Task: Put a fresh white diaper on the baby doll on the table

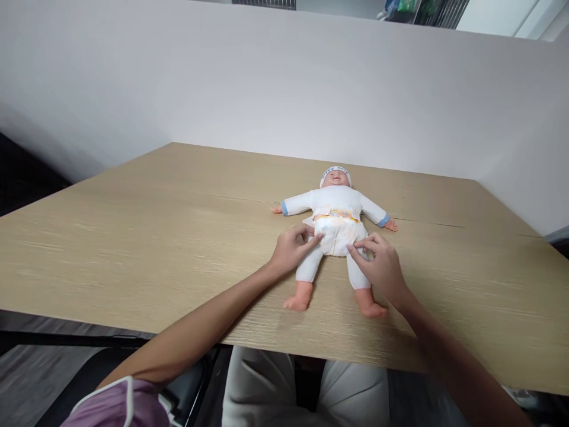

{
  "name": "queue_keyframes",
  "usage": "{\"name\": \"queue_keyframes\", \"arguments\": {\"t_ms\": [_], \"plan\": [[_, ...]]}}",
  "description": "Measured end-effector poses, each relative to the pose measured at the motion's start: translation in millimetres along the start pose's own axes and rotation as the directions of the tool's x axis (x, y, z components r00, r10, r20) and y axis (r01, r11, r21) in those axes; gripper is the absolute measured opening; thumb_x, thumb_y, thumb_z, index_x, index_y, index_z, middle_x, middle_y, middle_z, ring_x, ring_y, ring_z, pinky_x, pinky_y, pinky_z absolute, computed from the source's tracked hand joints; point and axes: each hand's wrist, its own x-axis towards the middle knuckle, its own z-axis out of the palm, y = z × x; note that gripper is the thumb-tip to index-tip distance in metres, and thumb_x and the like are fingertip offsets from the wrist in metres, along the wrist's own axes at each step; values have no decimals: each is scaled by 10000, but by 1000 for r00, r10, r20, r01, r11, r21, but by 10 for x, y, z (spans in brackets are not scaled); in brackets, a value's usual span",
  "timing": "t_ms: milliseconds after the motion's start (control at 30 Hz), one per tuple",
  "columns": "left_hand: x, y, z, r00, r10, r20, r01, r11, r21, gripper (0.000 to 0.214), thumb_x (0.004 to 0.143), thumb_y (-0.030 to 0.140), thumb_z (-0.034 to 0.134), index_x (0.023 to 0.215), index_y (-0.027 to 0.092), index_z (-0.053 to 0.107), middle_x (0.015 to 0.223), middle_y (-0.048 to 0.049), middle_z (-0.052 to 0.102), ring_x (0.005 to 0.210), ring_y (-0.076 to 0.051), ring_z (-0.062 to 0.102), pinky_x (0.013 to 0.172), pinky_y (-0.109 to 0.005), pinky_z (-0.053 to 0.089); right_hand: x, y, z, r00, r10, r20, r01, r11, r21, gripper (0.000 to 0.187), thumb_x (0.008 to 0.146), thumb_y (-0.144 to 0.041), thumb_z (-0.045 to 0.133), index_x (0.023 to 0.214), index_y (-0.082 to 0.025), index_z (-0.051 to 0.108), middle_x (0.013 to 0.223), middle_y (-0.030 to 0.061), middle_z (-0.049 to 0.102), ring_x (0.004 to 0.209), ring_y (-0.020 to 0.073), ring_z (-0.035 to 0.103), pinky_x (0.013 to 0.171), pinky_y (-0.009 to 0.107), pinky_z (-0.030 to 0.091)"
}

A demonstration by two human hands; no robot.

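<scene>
A baby doll (335, 196) lies on its back on the table, head away from me and arms spread. It wears a white suit with blue cuffs and a white cap with lettering. Around its hips sits a white diaper (338, 237) with an orange patterned band at the waist. My left hand (296, 248) is closed at the diaper's left leg edge, thumb and fingers pinching there. On the other side my right hand (377, 261) pinches the diaper's right leg edge. The doll's bare feet point towards me, below my hands.
The wooden table (155, 237) has thin seams across it. A pale wall (267, 77) rises behind its far edge. My legs (306, 388) are under the near edge, with a dark chair at the lower left.
</scene>
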Motion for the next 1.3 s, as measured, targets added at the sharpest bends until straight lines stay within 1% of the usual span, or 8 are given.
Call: {"name": "queue_keyframes", "arguments": {"t_ms": [200, 367, 467, 667, 900, 1100, 1200, 1300], "plan": [[64, -42, -126, 995, 98, -27, -92, 979, 180, 367, 1010, 511, 640, 832, 194, 688, 808, -17, 728, 729, -174, 618, 736, -311, 472, 147, 335, -127, 978, 22, -208, -36, 997, -68, 363, 1022, -477, 592, 789, -220, 697, 815, 34, 626, 728, 209, 566, 763, 365, 467], [476, -246, -250, 966, 227, -123, -146, 874, 463, 309, 1054, 442, 546, 1150, 178, 674, 1158, -121, 758, 1077, -281, 641, 1036, -429, 456, 514, 816, -4, 975, -44, -220, -16, 964, -264, 300, 943, -389, 614, 1140, -172, 678, 1124, 162, 710, 1068, 328, 614, 976, 458, 480], [752, -405, -240, 987, 148, -65, -72, 763, 642, 497, 1009, 466, 612, 1393, 151, 588, 1448, -186, 660, 1336, -365, 535, 1161, -493, 363, 725, 994, 171, 996, -36, -85, 2, 929, -369, 501, 935, -414, 626, 1343, -124, 616, 1308, 220, 680, 1207, 376, 577, 1043, 489, 461], [912, -574, -145, 999, -41, -8, 34, 710, 703, 598, 1014, 569, 561, 1421, 133, 588, 1388, -234, 686, 1306, -428, 567, 1121, -542, 368, 798, 1043, 431, 998, 69, 12, -59, 916, -396, 559, 1023, -431, 508, 1442, -64, 560, 1305, 252, 681, 1182, 385, 584, 1054, 488, 456], [801, -140, -71, 976, -216, -4, 170, 757, 631, 415, 1029, 545, 525, 1152, 165, 637, 1043, -144, 795, 942, -330, 740, 820, -380, 505, 838, 741, 365, 973, 219, 79, -187, 936, -297, 235, 946, -254, 547, 1106, -180, 703, 1147, 183, 762, 1048, 317, 689, 897, 380, 521], [-117, 737, -305, 992, -115, -59, 129, 891, 436, 434, 959, 626, 591, 1112, 221, 621, 983, -61, 764, 894, -300, 714, 776, -366, 503, 462, 506, -352, 960, 221, 170, -247, 958, 147, 465, 862, -415, 674, 1282, -221, 715, 1176, 93, 805, 1045, 312, 733, 860, 351, 575], [-1086, 960, -275, 996, -67, -59, 85, 919, 385, 393, 912, 532, 618, 1166, 232, 633, 1052, -88, 743, 963, -318, 679, 875, -437, 526, 64, 375, -773, 962, 104, 252, -173, 948, 268, 569, 850, -482, 675, 1353, -215, 699, 1209, 85, 797, 1107, 320, 731, 934, 379, 585], [-2231, 904, -132, 979, -184, 92, 149, 943, 297, 450, 796, 462, 704, 1205, 288, 640, 1068, -110, 727, 974, -341, 665, 839, -471, 558, -428, 126, -1136, 908, -4, 418, -121, 955, 272, 502, 890, -428, 658, 1338, -211, 720, 1243, 100, 784, 1115, 321, 728, 963, 411, 582]]}}
